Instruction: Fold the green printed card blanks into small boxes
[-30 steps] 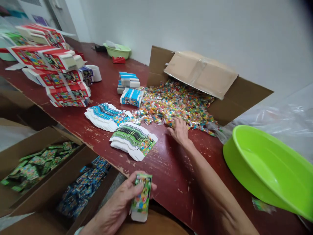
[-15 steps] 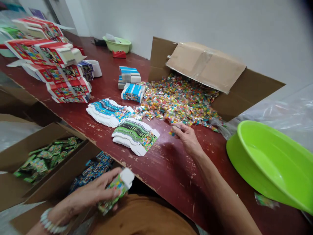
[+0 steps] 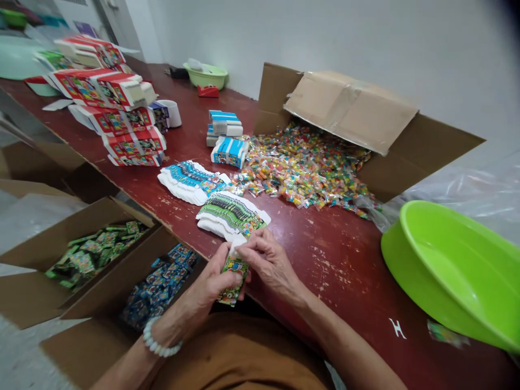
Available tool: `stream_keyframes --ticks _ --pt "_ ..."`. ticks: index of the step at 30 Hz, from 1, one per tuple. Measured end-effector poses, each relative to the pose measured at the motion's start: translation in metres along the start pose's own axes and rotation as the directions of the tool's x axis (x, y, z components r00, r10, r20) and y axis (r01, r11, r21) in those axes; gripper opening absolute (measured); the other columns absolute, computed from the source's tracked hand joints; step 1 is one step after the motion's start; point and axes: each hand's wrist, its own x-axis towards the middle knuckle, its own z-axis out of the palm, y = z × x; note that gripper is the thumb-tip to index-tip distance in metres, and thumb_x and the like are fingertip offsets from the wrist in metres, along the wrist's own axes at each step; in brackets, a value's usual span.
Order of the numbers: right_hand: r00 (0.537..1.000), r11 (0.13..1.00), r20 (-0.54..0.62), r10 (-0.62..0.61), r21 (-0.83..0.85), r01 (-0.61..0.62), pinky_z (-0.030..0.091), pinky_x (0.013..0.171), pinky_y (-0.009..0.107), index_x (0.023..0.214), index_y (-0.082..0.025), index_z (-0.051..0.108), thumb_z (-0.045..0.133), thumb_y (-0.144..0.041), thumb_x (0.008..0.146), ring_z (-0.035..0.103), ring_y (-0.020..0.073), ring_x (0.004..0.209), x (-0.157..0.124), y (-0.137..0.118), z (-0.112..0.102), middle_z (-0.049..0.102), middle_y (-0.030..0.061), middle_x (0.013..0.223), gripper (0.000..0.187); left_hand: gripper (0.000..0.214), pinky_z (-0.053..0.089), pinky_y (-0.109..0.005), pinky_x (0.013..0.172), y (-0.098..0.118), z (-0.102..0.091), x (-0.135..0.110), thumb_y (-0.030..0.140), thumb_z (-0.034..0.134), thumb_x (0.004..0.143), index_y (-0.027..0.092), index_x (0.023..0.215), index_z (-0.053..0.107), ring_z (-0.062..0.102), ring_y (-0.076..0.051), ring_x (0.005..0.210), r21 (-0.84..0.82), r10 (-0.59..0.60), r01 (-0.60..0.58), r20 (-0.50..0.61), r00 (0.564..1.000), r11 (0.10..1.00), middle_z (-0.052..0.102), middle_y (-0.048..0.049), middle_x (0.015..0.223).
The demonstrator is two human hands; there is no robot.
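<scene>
Left hand (image 3: 213, 281) grips a green box (image 3: 232, 279) at the near edge of the table (image 3: 345, 260); a slack grip could drop it. Right hand (image 3: 270, 260), fingers pinched, meets its white flap (image 3: 235, 246): skewed pressure could crease it. Beyond, a stray knuckle could scatter the green stack (image 3: 231, 212).

Apparently a packing workshop: scuffed red table (image 3: 312, 244), heap of clear packets (image 3: 296, 168), carton bundles (image 3: 97, 89), cardboard boxes (image 3: 108, 287).

On the desk (image 3: 345, 254) before me: flat cartons (image 3: 232, 212), front centre; candy packets (image 3: 298, 170) behind, rightward, before the cardboard box (image 3: 353, 114); basin (image 3: 410, 265), right; carton bundles (image 3: 122, 116), left. Left below, I count two filled boxes (image 3: 109, 284).
</scene>
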Motion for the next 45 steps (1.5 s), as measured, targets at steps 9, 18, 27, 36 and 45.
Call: stream_keyframes --ticks 9,18,27,36,45 --pt "0.941 0.873 0.237 0.240 0.371 -0.316 0.048 0.047 0.022 0.119 -0.025 0.060 0.083 -0.037 0.071 0.056 0.0092 0.055 -0.002 0.009 -0.003 0.064 0.0029 0.101 0.054 0.043 0.052 -0.025 0.046 -0.005 0.008 0.007 0.045 0.051 0.093 0.021 0.129 0.050 0.061 -0.016 0.057 -0.161 -0.013 0.004 -0.050 0.999 0.987 0.066 -0.0021 0.074" --pt "0.969 0.939 0.072 -0.237 -0.240 0.247 0.050 0.077 0.035 0.086 -0.027 0.078 0.065 -0.036 0.087 0.063 0.0197 0.076 -0.007 0.007 -0.001 0.069 0.0040 0.077 0.015 0.044 0.055 -0.029 0.045 -0.001 0.005 0.006 0.047 0.052 0.094 0.021 0.129 0.049 0.064 -0.017 0.052 -0.343 -0.118 0.084 -0.082 0.990 0.936 0.068 -0.0028 0.078" --pt "0.968 0.960 0.117 0.220 0.152 -0.236 0.045 0.041 0.025 0.080 -0.018 0.064 0.070 -0.040 0.081 0.054 0.0132 0.040 0.000 0.007 0.007 0.056 -0.0044 0.050 0.023 0.066 0.052 -0.026 0.044 -0.001 0.007 0.009 0.061 0.034 0.096 0.015 0.139 0.052 0.062 -0.017 0.049 -0.336 -0.067 0.031 -0.095 0.993 0.941 0.071 -0.0086 0.074" --pt "0.993 1.000 0.117 0.007 0.012 -0.008 0.045 0.046 0.022 0.072 -0.018 0.057 0.063 -0.029 0.085 0.053 0.0063 0.047 -0.003 0.004 0.008 0.071 0.0031 0.092 0.018 0.071 0.047 -0.022 0.039 -0.010 0.000 0.012 0.065 0.050 0.088 0.012 0.134 0.060 0.055 -0.014 0.043 -0.221 -0.090 0.058 -0.137 0.986 0.973 0.067 -0.0057 0.063" --pt "0.951 0.954 0.242 -0.191 -0.182 0.238 0.054 0.073 0.030 0.078 -0.020 0.062 0.056 -0.031 0.094 0.065 0.0149 0.077 -0.003 0.000 0.005 0.069 0.0040 0.091 0.020 0.051 0.051 -0.023 0.041 -0.006 -0.008 0.014 0.042 0.061 0.086 0.016 0.130 0.063 0.060 -0.015 0.049 -0.253 -0.084 0.048 -0.132 0.988 0.966 0.070 -0.0042 0.073"
